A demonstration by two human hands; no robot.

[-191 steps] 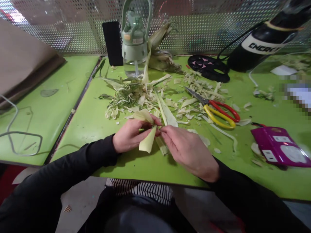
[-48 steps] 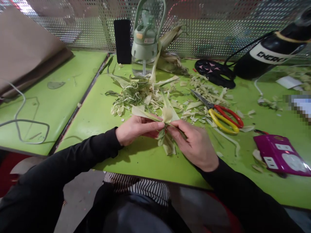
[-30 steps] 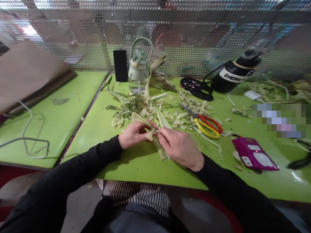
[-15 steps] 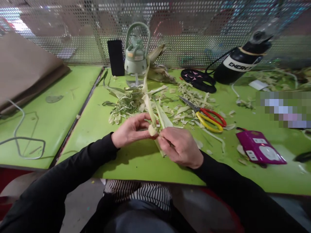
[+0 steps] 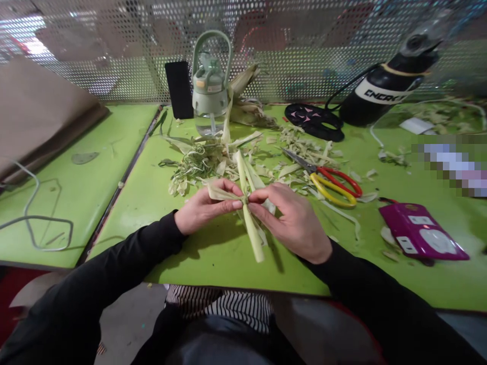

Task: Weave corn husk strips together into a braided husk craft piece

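Between my hands, above the green table (image 5: 178,263), is a cross-shaped piece made of pale corn husk strips (image 5: 251,230). My left hand (image 5: 207,205) pinches it near the centre, with one husk strip lying across the fingers to the left. From the other side, thumb and fingertips of my right hand (image 5: 291,218) are closed on the same centre. One strip points toward me and another points away. Just beyond lies a pile of husk scraps and shreds (image 5: 203,159). Scissors (image 5: 323,177) with one red and one yellow handle rest right of the pile.
Behind the scraps stand a dark phone (image 5: 179,91), a pale green water bottle (image 5: 210,96) and a corn husk bundle (image 5: 251,109). To the right are a black coaster-like pad (image 5: 314,121), a black bottle (image 5: 375,99) and a purple box (image 5: 422,230). Brown paper (image 5: 41,111) lies left.
The husk piece has turned in my hands, so one strip now extends toward me and another to the left. My right hand has shifted slightly right and its fingers have opened out from a fist-like grip.
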